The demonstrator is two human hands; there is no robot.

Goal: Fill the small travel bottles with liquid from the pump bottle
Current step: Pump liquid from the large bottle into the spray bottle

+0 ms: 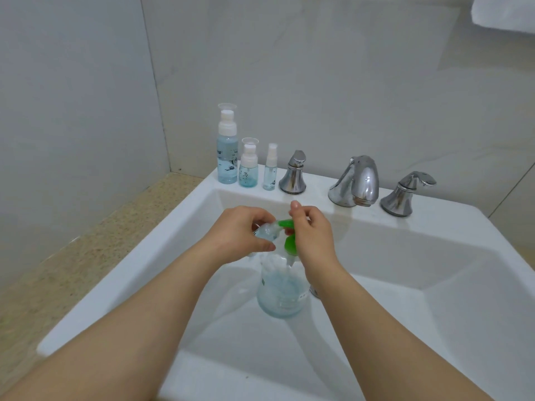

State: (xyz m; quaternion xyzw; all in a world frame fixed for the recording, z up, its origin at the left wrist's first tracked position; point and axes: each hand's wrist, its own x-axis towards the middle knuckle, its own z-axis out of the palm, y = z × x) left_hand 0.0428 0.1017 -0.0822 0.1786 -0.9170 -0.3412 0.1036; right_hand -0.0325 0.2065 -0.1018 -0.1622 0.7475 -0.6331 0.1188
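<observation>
A clear pump bottle (pixel 282 293) with pale blue liquid and a green pump head (pixel 290 245) stands in the white sink basin (pixel 405 285). My left hand (pixel 240 233) holds a small clear travel bottle (pixel 266 231), tilted, with its mouth against the green spout. My right hand (pixel 312 235) lies over the pump head, fingers curled round it. On the sink's back ledge stand three more bottles with blue liquid: a tall one (pixel 227 146), a short one (pixel 248 163) and a thin spray bottle (pixel 270 167).
A chrome tap (pixel 357 182) with two chrome handles (pixel 293 173) (pixel 405 193) sits on the back ledge. A speckled beige counter (pixel 86 241) runs along the left. Tiled walls close in behind and to the left. A white towel (pixel 506 13) hangs at the top right.
</observation>
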